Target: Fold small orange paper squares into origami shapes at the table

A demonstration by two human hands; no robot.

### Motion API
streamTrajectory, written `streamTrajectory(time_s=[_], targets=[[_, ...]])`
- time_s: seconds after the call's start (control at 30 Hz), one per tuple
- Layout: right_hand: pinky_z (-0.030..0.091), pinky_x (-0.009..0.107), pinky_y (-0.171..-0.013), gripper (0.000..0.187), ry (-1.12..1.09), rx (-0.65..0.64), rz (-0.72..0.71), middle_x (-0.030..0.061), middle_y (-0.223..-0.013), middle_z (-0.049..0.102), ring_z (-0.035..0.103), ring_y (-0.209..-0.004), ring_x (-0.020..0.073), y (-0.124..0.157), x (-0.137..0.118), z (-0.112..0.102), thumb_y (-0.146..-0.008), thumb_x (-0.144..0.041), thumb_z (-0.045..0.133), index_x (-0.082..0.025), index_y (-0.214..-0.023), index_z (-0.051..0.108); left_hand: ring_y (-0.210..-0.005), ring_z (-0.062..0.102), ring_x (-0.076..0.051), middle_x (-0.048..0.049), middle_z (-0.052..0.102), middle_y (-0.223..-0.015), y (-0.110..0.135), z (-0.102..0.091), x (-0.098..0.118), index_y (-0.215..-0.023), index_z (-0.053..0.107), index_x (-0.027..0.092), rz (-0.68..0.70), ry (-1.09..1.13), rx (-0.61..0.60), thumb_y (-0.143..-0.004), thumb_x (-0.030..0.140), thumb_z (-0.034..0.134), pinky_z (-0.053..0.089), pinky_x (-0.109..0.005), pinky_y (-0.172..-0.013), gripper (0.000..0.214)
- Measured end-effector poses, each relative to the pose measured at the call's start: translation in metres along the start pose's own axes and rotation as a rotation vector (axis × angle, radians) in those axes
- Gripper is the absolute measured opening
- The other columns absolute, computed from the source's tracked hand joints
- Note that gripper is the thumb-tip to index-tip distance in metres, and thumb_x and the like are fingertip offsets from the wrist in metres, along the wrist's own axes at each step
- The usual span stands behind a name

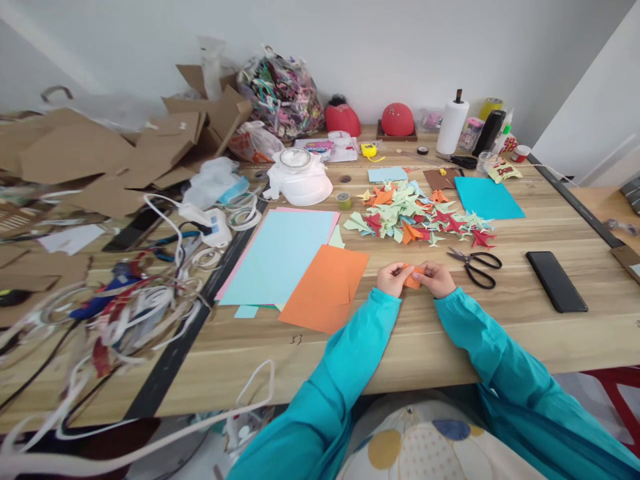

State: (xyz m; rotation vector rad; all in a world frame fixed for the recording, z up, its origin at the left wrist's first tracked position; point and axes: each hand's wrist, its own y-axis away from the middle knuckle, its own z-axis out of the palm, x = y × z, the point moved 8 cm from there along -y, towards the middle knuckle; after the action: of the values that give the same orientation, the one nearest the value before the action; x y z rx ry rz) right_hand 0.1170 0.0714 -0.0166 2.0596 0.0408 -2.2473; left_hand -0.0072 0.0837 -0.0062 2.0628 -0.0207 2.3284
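A small folded piece of orange paper [413, 281] is pinched between my two hands, just above the table. My left hand [391, 279] grips its left side with closed fingers, and my right hand [438, 279] grips its right side. Parts of the paper are hidden behind the fingers. Left of my hands lies a larger orange sheet [320, 288], partly over a stack of light blue sheets [285, 250] with pink edges showing. Beyond my hands spreads a pile of folded paper shapes [410, 208] in green, orange, red and blue.
Black-handled scissors [481, 269] and a phone [556, 281] lie to the right. A teal sheet [490, 197] sits behind them. White cables [150, 307], tools and cardboard [75, 153] crowd the left. Pincushions [398, 120] and bottles line the back.
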Motion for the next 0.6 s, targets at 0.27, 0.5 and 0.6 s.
streamTrajectory(time_s=[0.27,0.5,0.6], targets=[[0.044,0.023,-0.048,0.029,-0.033,-0.003,0.039,0.0001,-0.059,0.063,0.055,-0.051,0.0103,0.0008,0.0027,-0.0014,-0.055,-0.038,0.075,-0.015,-0.066,0.060,-0.051,0.047,-0.009,-0.0004,0.057,-0.053,0.0010,-0.0016,0.0050,-0.061,0.064,0.013,0.025,-0.013,0.027,-0.056,0.035,0.070,0.039,-0.022,-0.050,0.023],[0.043,0.023,-0.049,0.031,-0.004,-0.009,0.019,-0.0002,-0.056,0.061,0.054,-0.050,0.0103,-0.0001,0.0020,-0.0015,-0.055,-0.040,0.074,-0.015,-0.062,0.057,-0.051,0.047,-0.009,-0.0016,0.058,-0.055,0.0024,-0.0014,0.0067,-0.062,0.065,0.012,0.044,-0.055,0.026,-0.058,0.034,0.069,0.039,-0.023,-0.050,0.023],[0.039,0.022,-0.046,0.031,0.051,-0.043,-0.013,-0.0013,-0.053,0.058,0.050,-0.048,0.0088,0.0001,0.0002,-0.0004,-0.060,-0.042,0.071,-0.015,-0.062,0.058,-0.051,0.047,-0.009,-0.0021,0.059,-0.055,0.0021,-0.0012,0.0043,-0.063,0.065,0.012,0.044,-0.065,0.024,-0.058,0.035,0.069,0.039,-0.023,-0.050,0.024]])
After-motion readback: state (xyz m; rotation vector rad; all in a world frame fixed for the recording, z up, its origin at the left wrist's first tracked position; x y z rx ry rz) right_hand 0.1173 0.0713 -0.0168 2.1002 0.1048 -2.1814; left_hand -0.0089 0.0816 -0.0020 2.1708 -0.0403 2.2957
